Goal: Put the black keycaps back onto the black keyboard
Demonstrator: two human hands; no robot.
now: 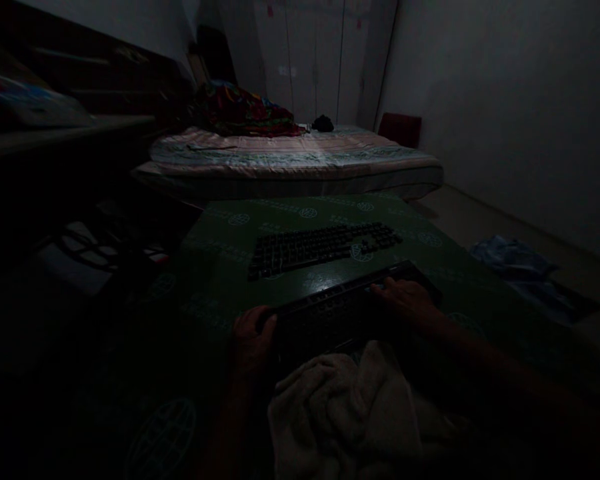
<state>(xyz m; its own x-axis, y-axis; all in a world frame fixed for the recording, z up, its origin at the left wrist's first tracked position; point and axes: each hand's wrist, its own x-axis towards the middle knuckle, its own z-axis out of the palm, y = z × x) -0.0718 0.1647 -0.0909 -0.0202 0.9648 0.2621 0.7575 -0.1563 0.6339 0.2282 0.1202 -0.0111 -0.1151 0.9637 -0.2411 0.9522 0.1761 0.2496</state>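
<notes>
A black keyboard frame [340, 310] lies close in front of me on a green patterned mat [220, 267]. My left hand [250, 343] is closed round its left end. My right hand [405, 297] rests on its right part, fingers curled over the top edge. Rows of loose black keycaps [320, 248] lie in a keyboard-shaped layout on the mat just beyond the frame. A pale towel [340, 410] is bunched below the frame, near my lap. The room is very dark.
Behind the mat a mattress [290, 163] with a striped sheet carries a heap of colourful cloth [245, 110]. A blue cloth [515, 260] lies on the floor at right. Dark shelves and light tiles [87, 250] are at left. A wall runs along the right.
</notes>
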